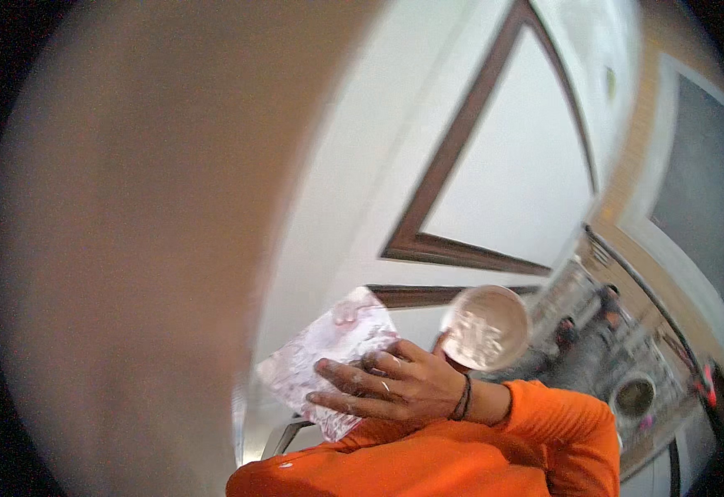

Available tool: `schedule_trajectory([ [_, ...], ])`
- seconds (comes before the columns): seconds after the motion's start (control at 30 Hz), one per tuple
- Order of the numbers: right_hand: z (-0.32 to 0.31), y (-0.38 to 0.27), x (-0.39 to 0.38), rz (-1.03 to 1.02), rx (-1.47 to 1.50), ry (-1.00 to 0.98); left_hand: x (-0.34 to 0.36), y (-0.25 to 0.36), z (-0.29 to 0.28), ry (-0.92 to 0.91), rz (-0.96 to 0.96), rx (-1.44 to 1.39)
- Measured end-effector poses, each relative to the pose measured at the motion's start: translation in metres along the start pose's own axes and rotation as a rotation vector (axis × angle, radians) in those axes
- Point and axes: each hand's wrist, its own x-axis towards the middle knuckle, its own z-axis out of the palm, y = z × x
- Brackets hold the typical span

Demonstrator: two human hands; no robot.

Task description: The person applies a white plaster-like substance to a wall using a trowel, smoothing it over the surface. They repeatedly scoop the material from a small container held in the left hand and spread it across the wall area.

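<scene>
My right hand (pixel 403 385), with a ring and a dark wristband, comes from the right in an orange sleeve. Its fingers press over a square whitish sheet (pixel 333 348) smeared with white and pinkish paste; the thumb is hidden. White residue marks the fingertips. Just beyond the right wrist a round pale bowl (pixel 488 327) is held up, with white lumpy material inside. One digit of my left hand (pixel 441 343) shows at the bowl's left rim. The rest of that hand is hidden behind my right hand.
Beyond stands a white wall (pixel 502 166) with dark brown frame moulding. A blurred brown surface (pixel 146 248) fills the left, very close. At right are a grey panel (pixel 701 166), a dark pole (pixel 643 286), a round container (pixel 633 396) on the floor and a red object (pixel 708 391).
</scene>
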Motion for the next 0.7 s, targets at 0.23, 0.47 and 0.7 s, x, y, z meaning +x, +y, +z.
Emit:
schedule_trajectory([
  [0.23,0.007,0.179,-0.077,0.738,-0.126,0.397,0.101,0.055,-0.012,0.055,-0.130,-0.028],
  [0.47,0.043,0.218,-0.266,1.521,-0.022,0.914,0.167,0.054,-0.046,-0.027,-0.230,-0.003],
  [0.7,0.012,0.097,-0.388,1.724,0.148,1.450,0.104,-0.039,-0.104,-0.012,-0.015,0.203],
])
